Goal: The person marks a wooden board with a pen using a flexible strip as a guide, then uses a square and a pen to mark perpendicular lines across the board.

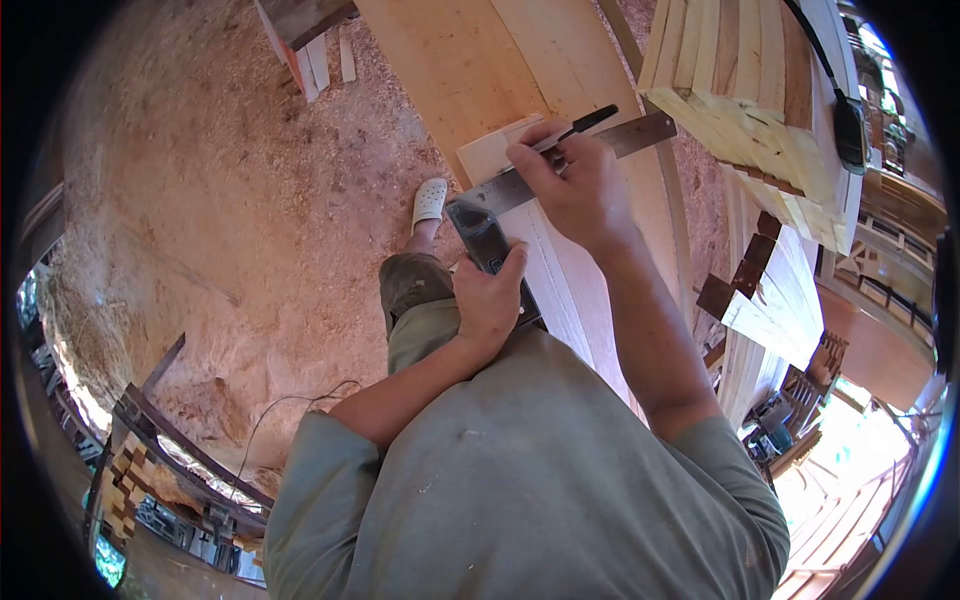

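My left hand (490, 298) is wrapped round the dark stock of a try square (645, 134), close to my body. The square's metal blade reaches across a wooden board to the right. In my right hand (580, 185) is a pen (588, 121) with a black cap end, held in a pinch above the blade. The pen's tip is hidden by my fingers. A small pale wood block (485, 158) lies on the board just beyond the blade, near my right fingers. The long board (440, 60) runs away from me under the square.
Stacked thick planks (740, 60) stand at the upper right, with a black strap-like object (850, 130) hanging on them. More timber (780, 300) lies lower right. Sawdust covers the ground (230, 200) to the left, where a thin cable (265, 415) runs. My white clog (429, 199) is beside the board.
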Tool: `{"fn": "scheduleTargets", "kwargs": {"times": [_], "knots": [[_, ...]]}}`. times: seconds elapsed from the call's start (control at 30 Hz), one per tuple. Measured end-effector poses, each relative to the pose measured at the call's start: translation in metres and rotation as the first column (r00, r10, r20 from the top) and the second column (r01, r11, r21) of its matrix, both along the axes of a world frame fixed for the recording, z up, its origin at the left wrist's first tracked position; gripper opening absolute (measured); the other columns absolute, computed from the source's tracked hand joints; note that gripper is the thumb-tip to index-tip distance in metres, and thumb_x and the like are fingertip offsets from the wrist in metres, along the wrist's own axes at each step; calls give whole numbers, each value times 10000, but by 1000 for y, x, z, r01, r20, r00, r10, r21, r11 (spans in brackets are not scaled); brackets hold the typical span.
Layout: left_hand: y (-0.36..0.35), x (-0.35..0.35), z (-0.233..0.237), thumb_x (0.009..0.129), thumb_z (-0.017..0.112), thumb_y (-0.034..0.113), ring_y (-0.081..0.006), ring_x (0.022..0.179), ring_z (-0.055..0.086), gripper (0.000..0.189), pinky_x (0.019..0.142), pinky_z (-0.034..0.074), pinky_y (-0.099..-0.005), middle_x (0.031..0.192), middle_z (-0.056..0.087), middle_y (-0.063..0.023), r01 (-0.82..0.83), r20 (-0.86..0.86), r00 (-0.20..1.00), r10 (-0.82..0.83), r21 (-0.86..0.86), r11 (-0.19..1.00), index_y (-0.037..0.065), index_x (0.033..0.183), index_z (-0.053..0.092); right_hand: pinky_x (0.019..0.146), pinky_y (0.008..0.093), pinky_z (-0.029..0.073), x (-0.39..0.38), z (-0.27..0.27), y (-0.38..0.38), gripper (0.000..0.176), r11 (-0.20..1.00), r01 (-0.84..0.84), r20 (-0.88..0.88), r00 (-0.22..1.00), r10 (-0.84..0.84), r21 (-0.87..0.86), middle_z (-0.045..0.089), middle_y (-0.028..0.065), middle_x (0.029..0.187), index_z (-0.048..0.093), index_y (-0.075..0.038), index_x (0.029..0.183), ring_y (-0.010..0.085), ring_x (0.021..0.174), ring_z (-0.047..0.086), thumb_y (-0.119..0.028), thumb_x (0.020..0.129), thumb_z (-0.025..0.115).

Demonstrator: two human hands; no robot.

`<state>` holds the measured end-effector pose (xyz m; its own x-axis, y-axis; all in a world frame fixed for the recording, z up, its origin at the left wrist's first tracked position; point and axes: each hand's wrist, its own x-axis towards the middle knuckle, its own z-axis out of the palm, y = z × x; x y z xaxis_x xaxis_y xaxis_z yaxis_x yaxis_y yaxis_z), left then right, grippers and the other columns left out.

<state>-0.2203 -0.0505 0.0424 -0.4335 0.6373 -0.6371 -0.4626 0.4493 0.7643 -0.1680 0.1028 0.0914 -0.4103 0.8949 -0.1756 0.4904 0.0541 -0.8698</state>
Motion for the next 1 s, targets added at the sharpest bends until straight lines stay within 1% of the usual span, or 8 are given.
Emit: {"fn": "scheduleTargets", "kwargs": {"times": [0.13, 0.33, 0.4, 0.53, 0.6, 0.8, 0.9, 1.0], "knots": [[3, -2, 6, 866, 745, 171, -92, 549, 599, 164, 467, 480, -288, 688, 650, -11, 0, 13, 1000, 0, -25, 1000, 20, 930, 743, 594, 310, 519, -7, 2, -5, 186, 995, -54, -3, 999, 54, -87, 681, 108, 696, 694, 2, 942, 143, 615, 656, -178, 906, 724], [3, -4, 8, 867, 738, 172, -98, 521, 591, 172, 432, 481, -291, 683, 643, -17, 19, 27, 999, -19, -26, 999, 17, 940, 735, 616, 319, 536, -1, -3, 2, 188, 998, -58, 28, 998, 57, 40, 688, 124, 709, 699, -6, 934, 164, 634, 680, -190, 905, 727], [3, -4, 8, 868, 737, 172, -98, 523, 592, 172, 435, 481, -292, 687, 645, -18, 24, 41, 999, -23, -29, 999, 15, 939, 735, 614, 256, 496, 4, -1, 8, 173, 1000, -31, 105, 994, 31, 2, 675, 32, 757, 687, 13, 989, 47, 693, 587, -145, 931, 727], [3, -1, 4, 870, 737, 177, -100, 515, 588, 178, 436, 480, -294, 683, 641, -16, 4, 17, 1000, -4, -8, 1000, 13, 940, 734, 592, 259, 484, -2, -1, 1, 180, 998, -15, 3, 1000, 16, -54, 659, 26, 721, 685, 17, 981, 40, 666, 566, -149, 927, 726], [2, 1, -1, 872, 737, 180, -100, 511, 586, 180, 434, 478, -294, 679, 638, -15, -28, 10, 1000, 28, 31, 999, 14, 940, 734, 629, 342, 548, -7, 8, -1, 213, 990, -116, 152, 980, 126, -76, 704, 143, 719, 709, -9, 953, 232, 653, 705, -215, 900, 718], [3, -2, 5, 870, 742, 183, -97, 501, 576, 180, 413, 466, -294, 670, 635, -13, 3, 44, 999, -1, -37, 999, 15, 934, 733, 611, 372, 536, 7, 4, 14, 210, 996, -23, 165, 986, 9, 81, 689, 173, 717, 709, -8, 933, 268, 661, 715, -215, 898, 696], [3, -3, 6, 871, 740, 183, -98, 491, 571, 176, 408, 464, -292, 665, 632, -12, -1, 55, 998, 2, -16, 1000, 17, 931, 733, 604, 375, 532, 4, 12, 12, 197, 991, -94, 270, 961, 65, 94, 682, 171, 707, 700, -8, 918, 274, 638, 704, -204, 897, 697], [5, -4, 10, 875, 736, 186, -99, 482, 568, 177, 401, 460, -289, 659, 628, -12, 5, 45, 999, -4, -18, 1000, 16, 923, 732, 605, 376, 534, -1, 19, 10, 196, 991, -113, 236, 967, 95, 67, 680, 167, 694, 688, -6, 920, 282, 635, 700, -201, 898, 699]]}}
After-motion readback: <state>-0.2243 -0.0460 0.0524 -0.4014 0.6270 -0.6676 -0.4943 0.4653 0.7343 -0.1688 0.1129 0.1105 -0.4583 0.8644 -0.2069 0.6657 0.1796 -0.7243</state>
